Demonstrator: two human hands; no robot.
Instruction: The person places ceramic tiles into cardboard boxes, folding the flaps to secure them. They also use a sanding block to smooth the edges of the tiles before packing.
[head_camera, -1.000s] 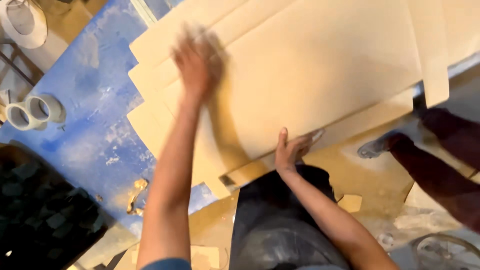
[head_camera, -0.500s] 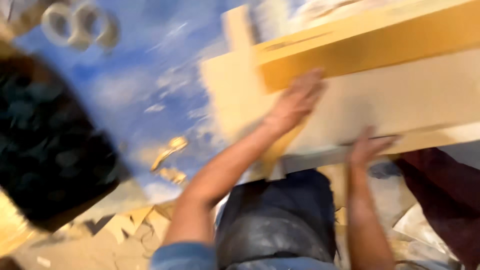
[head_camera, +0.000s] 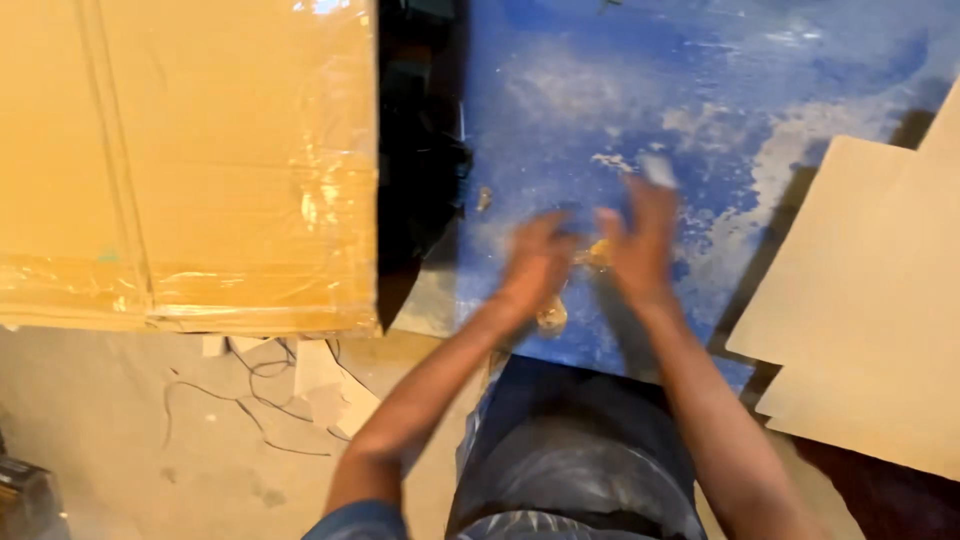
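My left hand (head_camera: 535, 265) and my right hand (head_camera: 640, 240) are close together over the dusty blue tabletop (head_camera: 760, 90), both blurred by motion. A small yellowish scrap (head_camera: 597, 252) lies between them, and a second small piece (head_camera: 550, 316) sits near the table's front edge under my left wrist. My left hand's fingers look curled and my right hand's fingers point away from me. Whether either hand grips a scrap is not clear. The stack of beige boards (head_camera: 870, 300) lies to the right, apart from both hands.
A large tape-wrapped cardboard box (head_camera: 190, 160) fills the upper left. A black object (head_camera: 415, 170) stands between it and the table. Below the box, the dusty floor (head_camera: 150, 440) holds paper scraps and a thin wire (head_camera: 250, 400).
Both hands have come off the beige boards and met over the blue tabletop. The view has swung left, so the boards are now at the right and the cardboard box has come into view.
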